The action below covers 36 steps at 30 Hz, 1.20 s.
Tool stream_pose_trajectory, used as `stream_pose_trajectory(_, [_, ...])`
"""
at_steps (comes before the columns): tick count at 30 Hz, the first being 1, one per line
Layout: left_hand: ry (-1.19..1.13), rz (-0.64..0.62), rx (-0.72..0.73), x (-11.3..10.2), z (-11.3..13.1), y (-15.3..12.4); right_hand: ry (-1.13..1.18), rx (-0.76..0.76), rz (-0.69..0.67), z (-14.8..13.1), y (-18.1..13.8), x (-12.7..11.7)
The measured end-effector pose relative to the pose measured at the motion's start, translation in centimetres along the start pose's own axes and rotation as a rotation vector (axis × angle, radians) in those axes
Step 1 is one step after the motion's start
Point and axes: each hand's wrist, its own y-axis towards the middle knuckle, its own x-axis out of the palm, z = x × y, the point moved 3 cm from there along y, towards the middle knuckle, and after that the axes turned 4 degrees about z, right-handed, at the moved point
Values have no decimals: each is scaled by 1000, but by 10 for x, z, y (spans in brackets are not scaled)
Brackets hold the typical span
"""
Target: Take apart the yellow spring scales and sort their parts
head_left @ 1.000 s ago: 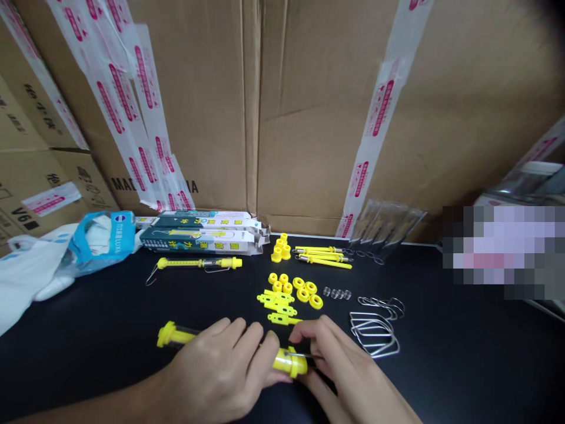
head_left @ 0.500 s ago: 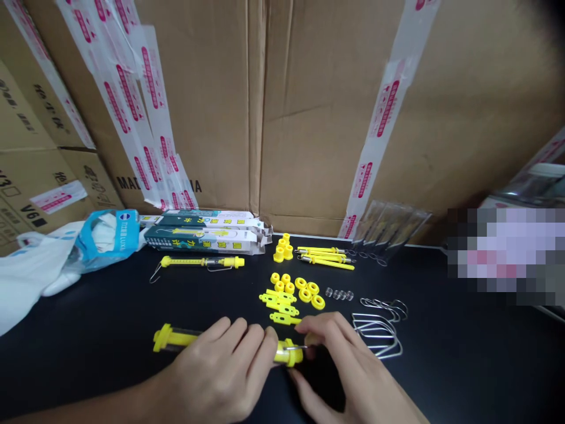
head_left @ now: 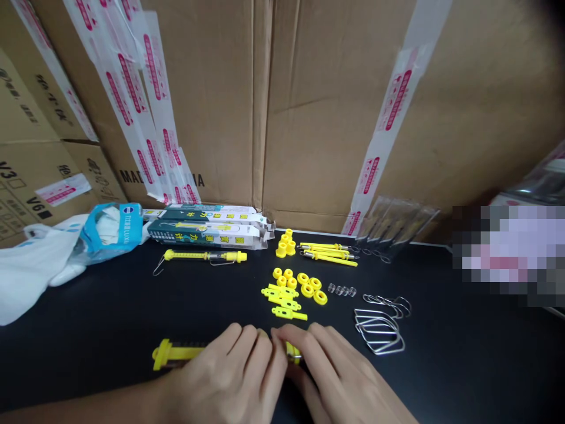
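Observation:
My left hand (head_left: 229, 377) is wrapped round a yellow and clear tubular spring scale (head_left: 183, 353), which lies crosswise just above the black table. Its flanged left end sticks out past my knuckles. My right hand (head_left: 335, 371) is closed at the scale's other end, fingertips against my left hand's. A bit of metal wire (head_left: 295, 356) shows at the yellow collar there; the rest is behind my fingers. Just beyond my hands lie flat yellow slotted pieces (head_left: 289, 313). Bent wire hooks (head_left: 379, 333) lie right of my right hand.
Farther back are yellow rings (head_left: 314, 288), small springs (head_left: 342, 290), yellow caps (head_left: 286, 244) and yellow rods with springs (head_left: 331, 256). A whole spring scale (head_left: 207, 257) lies before printed boxes (head_left: 207, 229). Clear tubes (head_left: 395, 227) lean on a large carton (head_left: 318, 118); plastic bags (head_left: 110, 232) sit left.
My right hand has moved left and closed in against my left hand, covering more of the scale's right end. My left hand keeps its grip. The view has shifted slightly.

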Motion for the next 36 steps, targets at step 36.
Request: stream_pose_trajectory(36, [24, -175, -18, 1, 10, 0, 302, 354, -85, 8, 7, 4])
